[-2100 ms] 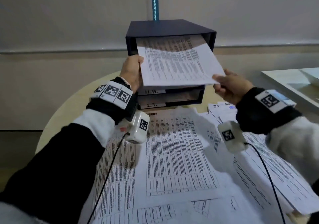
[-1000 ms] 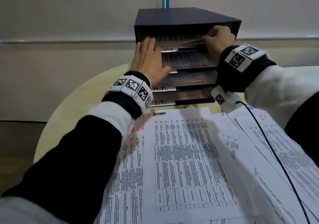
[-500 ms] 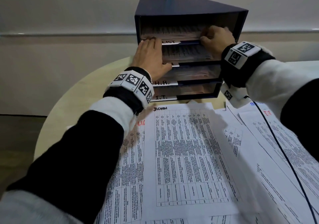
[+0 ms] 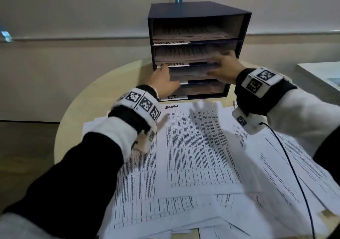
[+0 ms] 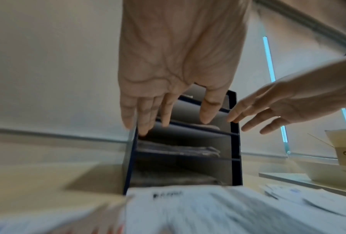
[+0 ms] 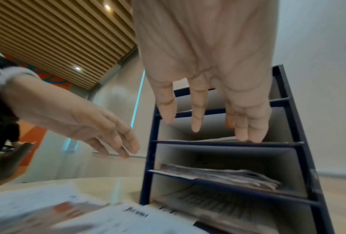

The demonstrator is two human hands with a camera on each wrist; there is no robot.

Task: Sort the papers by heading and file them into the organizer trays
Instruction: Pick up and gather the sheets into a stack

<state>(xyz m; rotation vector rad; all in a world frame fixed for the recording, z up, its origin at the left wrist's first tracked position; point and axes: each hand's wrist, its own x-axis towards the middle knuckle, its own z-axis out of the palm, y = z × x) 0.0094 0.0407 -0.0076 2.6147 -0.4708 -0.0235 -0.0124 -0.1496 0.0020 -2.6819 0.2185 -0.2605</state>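
While the left hand (image 4: 162,81) is held with straight fingers, gripping nothing, at the left front of the dark blue four-tray cardboard organizer (image 4: 199,11), the white printed sheet headed ADMIN (image 4: 195,146) is seen flat on the round pale wooden surface (image 4: 77,113), just below both hands with its long axis toward the trays. The right hand (image 4: 227,69), likewise extended and empty, is placed at the right tray fronts, so neither hand is judged clearly nearer.

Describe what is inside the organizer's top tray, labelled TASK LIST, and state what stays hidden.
Inside the top tray of the organizer lies a thin stack of printed papers. Their headings and the stack's back edge cannot be seen in the shadow.
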